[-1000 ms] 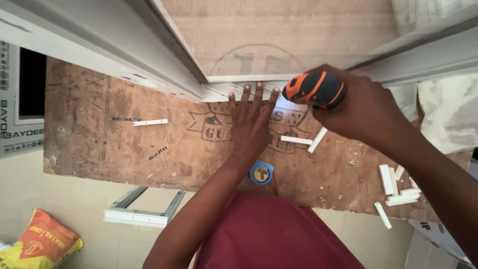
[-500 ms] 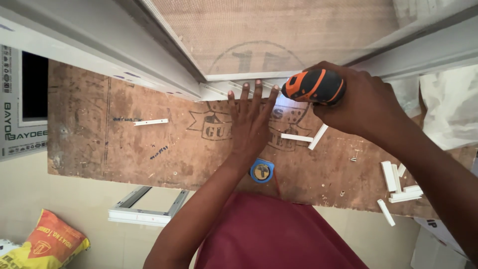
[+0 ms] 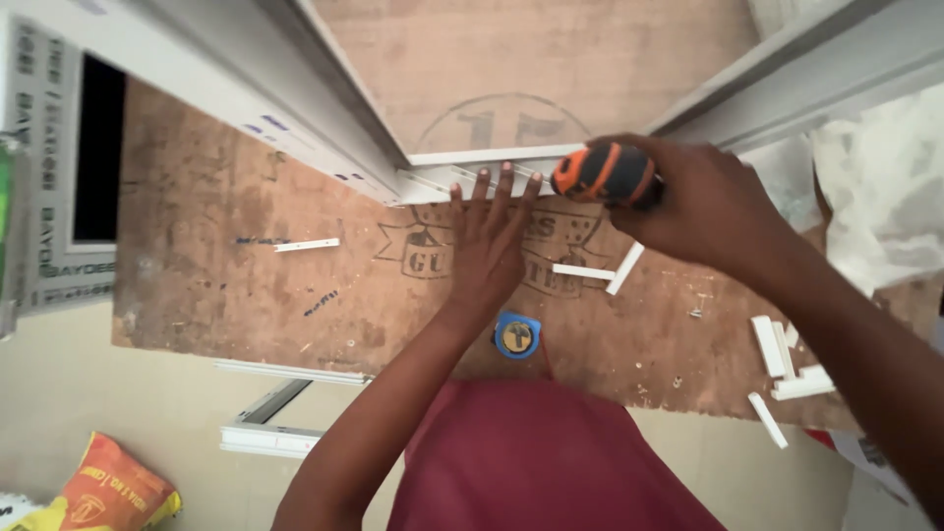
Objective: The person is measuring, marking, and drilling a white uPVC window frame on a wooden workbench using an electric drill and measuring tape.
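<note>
The table point(image 3: 246, 285) is a sheet of rough, matt brown board, scuffed and stained, with faded printing on it. The white frame point(image 3: 324, 128) lying across it looks like smooth, slightly glossy plastic, as do the short white strips point(image 3: 777, 349). The tool handle point(image 3: 602, 174) in the right hand point(image 3: 703, 211) is matt black and orange, rubbery-looking.
</note>
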